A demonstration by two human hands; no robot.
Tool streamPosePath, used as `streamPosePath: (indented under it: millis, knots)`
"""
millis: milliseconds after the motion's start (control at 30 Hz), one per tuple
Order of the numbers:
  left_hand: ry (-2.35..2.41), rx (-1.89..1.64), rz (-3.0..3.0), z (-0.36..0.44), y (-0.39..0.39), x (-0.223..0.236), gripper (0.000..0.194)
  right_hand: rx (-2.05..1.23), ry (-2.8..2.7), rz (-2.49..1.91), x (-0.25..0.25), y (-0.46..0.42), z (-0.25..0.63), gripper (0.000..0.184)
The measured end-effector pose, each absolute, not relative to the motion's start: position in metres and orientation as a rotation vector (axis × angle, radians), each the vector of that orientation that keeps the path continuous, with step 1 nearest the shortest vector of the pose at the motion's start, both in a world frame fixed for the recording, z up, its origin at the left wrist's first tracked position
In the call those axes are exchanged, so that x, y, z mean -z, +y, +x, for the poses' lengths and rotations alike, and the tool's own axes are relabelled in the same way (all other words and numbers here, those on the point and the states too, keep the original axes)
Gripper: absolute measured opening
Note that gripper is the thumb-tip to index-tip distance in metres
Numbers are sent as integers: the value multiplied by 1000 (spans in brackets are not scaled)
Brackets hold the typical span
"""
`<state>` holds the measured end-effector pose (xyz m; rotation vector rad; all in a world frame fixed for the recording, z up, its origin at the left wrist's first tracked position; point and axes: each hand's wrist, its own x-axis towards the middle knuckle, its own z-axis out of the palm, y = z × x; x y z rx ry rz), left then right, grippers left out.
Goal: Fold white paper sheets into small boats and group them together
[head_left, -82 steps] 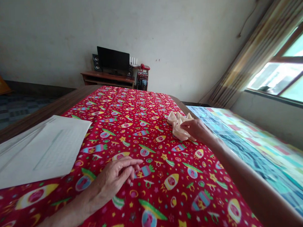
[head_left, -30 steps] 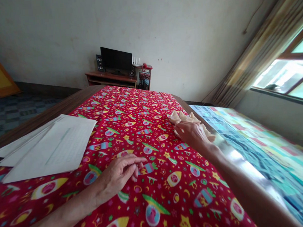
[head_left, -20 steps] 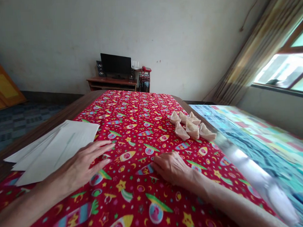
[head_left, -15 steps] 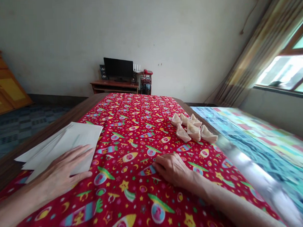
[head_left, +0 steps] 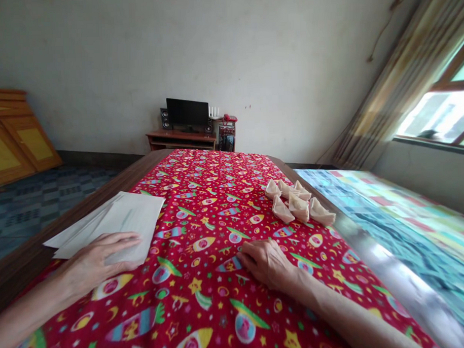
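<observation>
And here are the hands, well apart, both low over the red patterned cloth (head_left: 224, 296) that covers the surface (head_left: 142, 169). The left hand (head_left: 105, 254) is out over the near end of the papers (head_left: 140, 212), fingers stretched forward, thumb swung clear of them; pressing or just hovering, I cannot tell. Those papers lie fanned, the top sheet just ahead of the hand, the others slipping out to its left.

Across to the right hand (head_left: 267, 261): fingers curled in, knuckles up, down on the cloth. Nothing shows in its grip, though the underside is hidden. Beyond it, ahead and slightly right, sits a cluster of folded pale pieces (head_left: 282, 211), pointed like little boats, in two rough rows, near the surface's right edge. Far ahead of both hands, a dark monitor (head_left: 188, 113) on its desk; out past the right forearm, a blue patterned bedcover (head_left: 374, 220).
</observation>
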<state>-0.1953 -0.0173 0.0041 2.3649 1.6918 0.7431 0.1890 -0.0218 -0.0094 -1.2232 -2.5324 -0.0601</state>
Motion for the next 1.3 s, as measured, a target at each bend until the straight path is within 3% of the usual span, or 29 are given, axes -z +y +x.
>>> streamPosePath:
  millis: [100, 600, 933, 1067, 1167, 1300]
  knots:
    - [1590, -564, 2308, -204, -13, -7, 31, 52, -2527, -1232, 11, -22, 189, 27]
    - [1585, -606, 2205, -208, -11, -3, 39, 51, -2522, -1211, 13, -21, 190, 28]
    - [1744, -792, 2082, -193, -20, -3, 56, 20, -2529, -1224, 8, -22, 189, 28]
    - [1767, -889, 2103, -183, -23, -1, 45, 30, -2536, -1215, 9, -22, 190, 29]
    - [1600, -905, 2232, -165, -26, -6, 28, 58, -2534, -1222, 11, -22, 190, 29]
    - [1402, -836, 2344, -128, -26, -11, 20, 73, -2547, -1217, 11, -21, 191, 29]
